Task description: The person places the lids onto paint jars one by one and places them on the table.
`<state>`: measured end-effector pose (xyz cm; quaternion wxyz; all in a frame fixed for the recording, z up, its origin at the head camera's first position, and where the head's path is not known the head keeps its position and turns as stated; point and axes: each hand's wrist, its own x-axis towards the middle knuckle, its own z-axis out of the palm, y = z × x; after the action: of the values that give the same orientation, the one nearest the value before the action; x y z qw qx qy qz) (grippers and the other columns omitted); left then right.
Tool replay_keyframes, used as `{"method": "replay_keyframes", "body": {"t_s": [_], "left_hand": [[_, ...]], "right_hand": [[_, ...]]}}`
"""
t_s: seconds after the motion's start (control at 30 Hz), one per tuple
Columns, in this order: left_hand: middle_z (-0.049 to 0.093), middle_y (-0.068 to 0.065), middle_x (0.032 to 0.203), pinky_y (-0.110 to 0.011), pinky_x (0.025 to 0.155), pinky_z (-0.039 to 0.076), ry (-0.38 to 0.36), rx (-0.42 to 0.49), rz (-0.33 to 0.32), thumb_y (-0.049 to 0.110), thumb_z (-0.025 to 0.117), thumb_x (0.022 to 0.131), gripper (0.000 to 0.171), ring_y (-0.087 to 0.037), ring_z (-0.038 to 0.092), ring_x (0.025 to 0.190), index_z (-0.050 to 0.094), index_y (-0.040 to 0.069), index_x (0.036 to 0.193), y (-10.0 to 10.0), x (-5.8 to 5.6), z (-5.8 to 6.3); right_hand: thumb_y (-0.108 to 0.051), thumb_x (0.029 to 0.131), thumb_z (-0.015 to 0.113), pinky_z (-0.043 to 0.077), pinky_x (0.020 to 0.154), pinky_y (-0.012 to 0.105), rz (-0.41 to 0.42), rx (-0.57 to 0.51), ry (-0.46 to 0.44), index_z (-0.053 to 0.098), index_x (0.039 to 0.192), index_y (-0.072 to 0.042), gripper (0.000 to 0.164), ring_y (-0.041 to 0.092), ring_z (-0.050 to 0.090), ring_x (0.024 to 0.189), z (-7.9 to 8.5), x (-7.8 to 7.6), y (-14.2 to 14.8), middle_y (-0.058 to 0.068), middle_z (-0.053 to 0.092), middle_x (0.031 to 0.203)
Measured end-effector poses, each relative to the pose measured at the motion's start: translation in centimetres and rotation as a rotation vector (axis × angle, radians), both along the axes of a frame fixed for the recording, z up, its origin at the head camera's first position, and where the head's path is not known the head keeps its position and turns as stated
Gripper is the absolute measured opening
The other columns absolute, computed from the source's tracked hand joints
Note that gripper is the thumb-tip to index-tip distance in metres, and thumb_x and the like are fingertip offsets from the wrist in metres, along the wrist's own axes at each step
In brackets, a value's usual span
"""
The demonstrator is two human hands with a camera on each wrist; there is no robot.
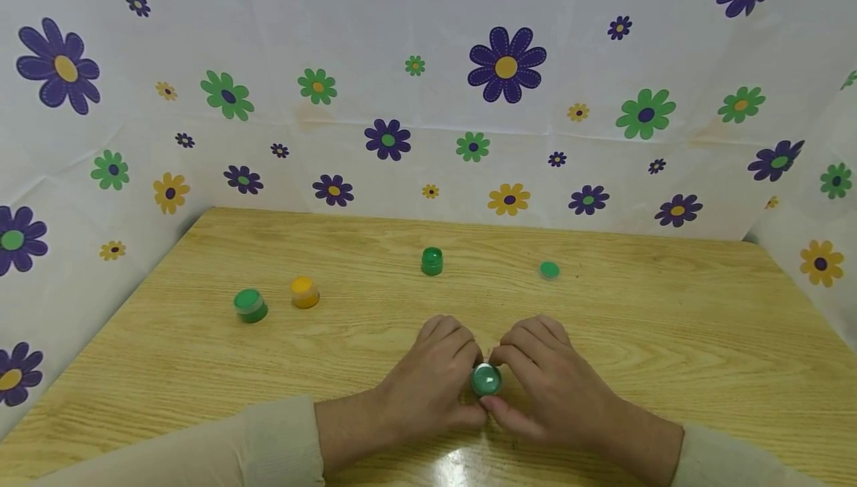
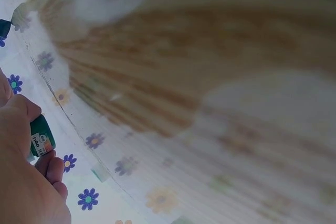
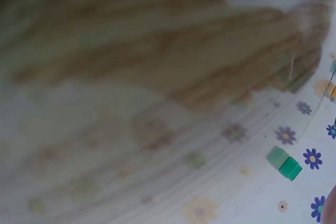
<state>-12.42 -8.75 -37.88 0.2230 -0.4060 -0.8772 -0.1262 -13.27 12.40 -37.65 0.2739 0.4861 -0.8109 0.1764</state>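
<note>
Both hands are together at the near middle of the table, around a small green paint jar [image 1: 486, 380] with a shiny round top. My left hand [image 1: 435, 375] grips its left side, fingers curled at the far side and thumb at the near side. From the right, my right hand [image 1: 549, 383] pinches the same jar between its thumb and curled forefinger. The left wrist view shows the jar [image 2: 42, 136] with a printed label between the left hand's [image 2: 31, 171] thumb and fingers. Only a sliver of the right hand [image 3: 329, 211] enters the right wrist view.
Farther back stands a green jar [image 1: 431, 262] without a lid, and a loose green lid [image 1: 549, 271] lies to its right. At the left are a lidded green jar [image 1: 251, 305] and a yellow jar [image 1: 305, 293]. Flowered cloth [image 1: 428, 108] borders the wooden table [image 1: 669, 301].
</note>
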Motion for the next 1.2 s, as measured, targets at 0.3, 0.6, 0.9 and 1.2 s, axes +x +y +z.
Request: {"method": "replay_keyframes", "body": {"t_s": [0.3,0.6,0.9,1.2], "left_hand": [[0.060,0.007,0.085,-0.028,0.087,0.040,0.010,0.000,-0.004,0.041,0.082,0.067,0.037,-0.012,0.049,0.089,0.063,0.015,0.085,-0.02,-0.07,-0.06],[0.059,0.007,0.082,-0.027,0.085,0.040,0.034,0.016,-0.010,0.037,0.081,0.067,0.034,-0.012,0.049,0.087,0.061,0.015,0.082,0.04,-0.06,-0.17],[0.060,0.007,0.083,-0.027,0.086,0.039,0.017,0.008,-0.003,0.037,0.080,0.068,0.032,-0.011,0.049,0.088,0.061,0.016,0.082,0.04,-0.01,-0.03],[0.060,0.007,0.085,-0.029,0.090,0.042,0.002,0.011,-0.006,0.040,0.082,0.068,0.036,-0.012,0.050,0.089,0.063,0.014,0.086,-0.02,-0.02,0.00]], "right_hand": [[-0.048,0.093,0.058,0.036,0.093,0.035,-0.004,0.000,-0.024,0.066,0.101,-0.010,0.040,0.016,0.051,0.097,0.02,0.10,0.15,-0.002,0.059,0.100],[-0.040,0.093,0.054,0.035,0.090,0.034,0.036,-0.029,0.002,0.066,0.100,-0.011,0.032,0.016,0.050,0.094,-0.04,0.01,0.05,-0.002,0.058,0.099],[-0.044,0.094,0.055,0.036,0.090,0.034,0.009,-0.025,-0.007,0.064,0.096,-0.013,0.033,0.016,0.050,0.094,0.02,0.07,0.03,-0.004,0.057,0.097],[-0.046,0.093,0.057,0.036,0.091,0.036,0.016,-0.018,-0.021,0.067,0.104,-0.009,0.040,0.017,0.050,0.097,0.00,0.07,0.17,-0.002,0.059,0.101]]}}
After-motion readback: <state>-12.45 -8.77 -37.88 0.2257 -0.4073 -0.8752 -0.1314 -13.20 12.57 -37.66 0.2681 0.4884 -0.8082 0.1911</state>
